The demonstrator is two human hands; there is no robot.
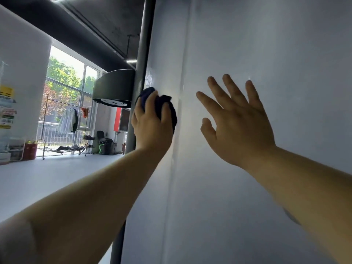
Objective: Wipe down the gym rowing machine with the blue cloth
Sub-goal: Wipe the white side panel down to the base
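Wiping: the left hand (152,124) grips the bunched dark blue cloth (168,109) against the glossy white panel (266,50), just right of the grey upright pole (142,54). Further right, the right hand (238,128) has fingers straight and spread. Flattening the cloth would probably cover more.

No legible txt anywhere. Posters (7,111) stacked on white wall (24,60) at left: yellow/black sign (6,91) on top, multi-colour sheets w/ red, green & yellow bands below, print too blurred to read. White oval patch (114,102) under black round housing (114,84) by grey post (142,54) has dark marks, too small to tell if chars. Red panel (118,119) further back: unreadable.
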